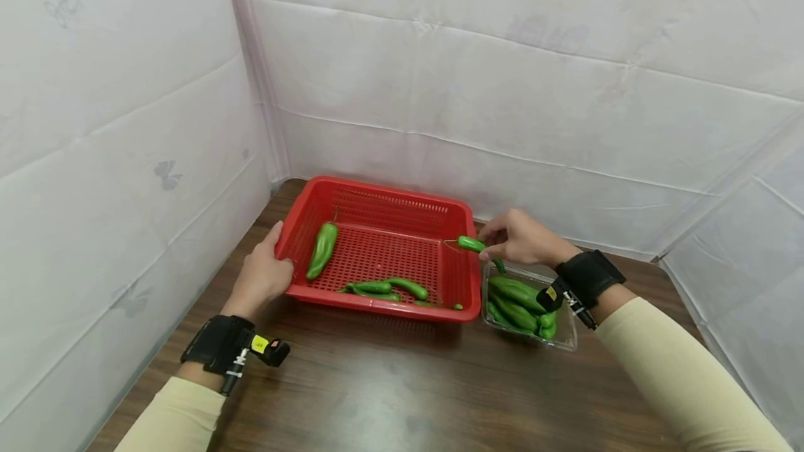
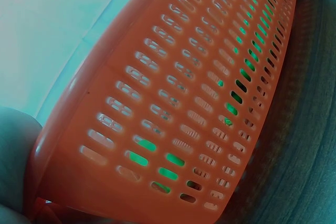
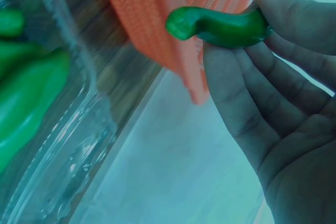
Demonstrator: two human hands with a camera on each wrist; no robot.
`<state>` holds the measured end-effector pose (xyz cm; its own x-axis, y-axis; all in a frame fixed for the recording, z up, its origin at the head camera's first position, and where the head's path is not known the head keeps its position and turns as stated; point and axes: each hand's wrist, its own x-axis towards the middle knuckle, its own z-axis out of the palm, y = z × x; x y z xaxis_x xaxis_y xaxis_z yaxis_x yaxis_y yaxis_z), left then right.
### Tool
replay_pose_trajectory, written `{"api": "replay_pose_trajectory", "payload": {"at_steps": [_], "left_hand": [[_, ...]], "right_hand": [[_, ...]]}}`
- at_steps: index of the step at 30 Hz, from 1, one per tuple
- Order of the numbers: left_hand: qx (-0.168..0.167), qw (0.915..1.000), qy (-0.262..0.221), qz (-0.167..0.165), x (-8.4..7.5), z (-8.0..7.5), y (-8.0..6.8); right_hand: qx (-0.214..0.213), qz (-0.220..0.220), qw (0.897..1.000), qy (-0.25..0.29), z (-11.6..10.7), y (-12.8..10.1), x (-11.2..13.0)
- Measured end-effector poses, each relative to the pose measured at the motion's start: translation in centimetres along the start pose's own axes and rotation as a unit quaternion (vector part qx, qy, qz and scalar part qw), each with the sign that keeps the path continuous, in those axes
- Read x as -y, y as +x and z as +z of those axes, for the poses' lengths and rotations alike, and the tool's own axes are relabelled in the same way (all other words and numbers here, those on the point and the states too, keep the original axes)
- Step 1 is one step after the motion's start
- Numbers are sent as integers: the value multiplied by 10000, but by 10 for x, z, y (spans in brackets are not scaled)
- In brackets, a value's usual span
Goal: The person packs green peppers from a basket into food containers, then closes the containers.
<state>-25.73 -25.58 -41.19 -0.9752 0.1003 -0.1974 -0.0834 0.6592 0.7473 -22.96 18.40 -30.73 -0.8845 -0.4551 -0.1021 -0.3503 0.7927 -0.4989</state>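
At the left end of a red perforated plastic basket point(image 1: 394, 192), my left hand point(image 1: 260, 276) grips the rim, thumb over its near side. Between thumb and fingers of my right hand point(image 1: 526, 237) is a curved green pepper point(image 1: 471, 243), pinched over the basket's right rim with its thin stem pointing inward. The right wrist view shows this glossy pepper point(image 3: 231, 29) lying across the fingers. In the basket, one larger pepper point(image 1: 323, 251) lies at the left, and several slim peppers point(image 1: 408, 287) lie along the near wall, partly hidden by the rim.
A clear plastic container point(image 1: 562, 344) with several green peppers point(image 1: 516, 293) stands just right of the basket, under my right wrist. Both stand on a dark wooden table point(image 1: 377, 382). White sheet walls point(image 1: 440, 75) enclose the back and sides.
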Motion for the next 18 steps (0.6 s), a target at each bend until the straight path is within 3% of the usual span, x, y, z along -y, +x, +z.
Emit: {"api": "replay_pose_trajectory", "payload": {"at_steps": [18], "left_hand": [[13, 10000, -83, -21, 1, 0, 0]], "right_hand": [[-200, 254, 9993, -167, -4, -45, -36]]}}
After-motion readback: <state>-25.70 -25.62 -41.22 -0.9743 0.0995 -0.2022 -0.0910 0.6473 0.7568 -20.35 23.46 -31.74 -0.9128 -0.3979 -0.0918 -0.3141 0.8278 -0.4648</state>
